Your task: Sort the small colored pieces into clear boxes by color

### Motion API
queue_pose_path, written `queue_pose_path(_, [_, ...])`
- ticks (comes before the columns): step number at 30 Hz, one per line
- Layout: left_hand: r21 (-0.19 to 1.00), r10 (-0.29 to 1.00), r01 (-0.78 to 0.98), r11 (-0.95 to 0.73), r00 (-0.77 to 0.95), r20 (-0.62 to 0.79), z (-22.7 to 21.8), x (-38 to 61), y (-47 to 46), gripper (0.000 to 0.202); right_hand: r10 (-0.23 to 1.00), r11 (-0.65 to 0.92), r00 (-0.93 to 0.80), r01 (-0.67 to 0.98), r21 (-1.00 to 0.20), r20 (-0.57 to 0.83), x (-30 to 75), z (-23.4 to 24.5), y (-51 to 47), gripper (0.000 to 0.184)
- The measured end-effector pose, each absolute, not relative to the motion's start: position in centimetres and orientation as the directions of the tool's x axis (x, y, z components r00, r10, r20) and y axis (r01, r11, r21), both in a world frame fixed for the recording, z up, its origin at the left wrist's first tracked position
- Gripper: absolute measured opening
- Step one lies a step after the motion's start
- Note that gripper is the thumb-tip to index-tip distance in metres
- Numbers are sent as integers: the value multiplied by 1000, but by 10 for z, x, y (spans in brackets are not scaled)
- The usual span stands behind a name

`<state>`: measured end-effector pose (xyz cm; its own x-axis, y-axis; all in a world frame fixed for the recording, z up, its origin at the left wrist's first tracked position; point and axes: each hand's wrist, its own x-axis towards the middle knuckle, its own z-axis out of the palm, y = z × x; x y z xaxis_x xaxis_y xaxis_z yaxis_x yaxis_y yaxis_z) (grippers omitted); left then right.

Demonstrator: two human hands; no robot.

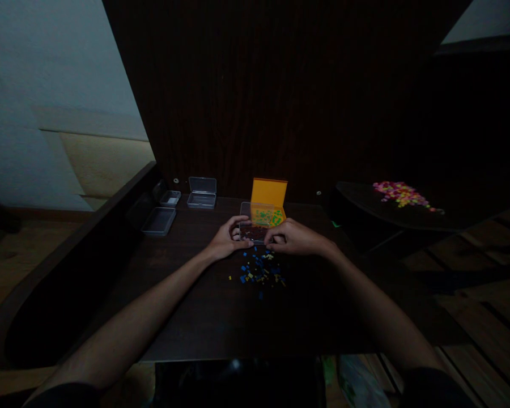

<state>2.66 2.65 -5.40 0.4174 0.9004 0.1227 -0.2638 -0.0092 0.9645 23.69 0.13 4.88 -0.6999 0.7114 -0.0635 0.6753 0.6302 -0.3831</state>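
No legible text, labels, brands, numbers or signs in the head view. The frame is dark. The orange box lid (269,193), the small clear case (252,231) in front of it and the empty clear cases (202,192) at the back of the table show no markings that can be made out.
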Motion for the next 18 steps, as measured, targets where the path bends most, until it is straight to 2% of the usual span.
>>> queue_pose_path(2, [964,902,-265,-3,416,117,-53,26,26,72,632,671,-770,600,-436,-87,236,43,-11,15])
queue_pose_path(5, [964,900,-267,-1,421,118,-52,26,25,71,531,743,-844,509,-435,-80,233,29,-27,15])
queue_pose_path(11, [969,905,-246,-6,412,110,-51,26,25,71,500,777,-847,531,-338,-181,226,9,-40,14])
queue_pose_path(18, [964,908,-265,13,406,99,-53,26,25,70,501,806,-855,518,-288,-135,226,8,-41,15])
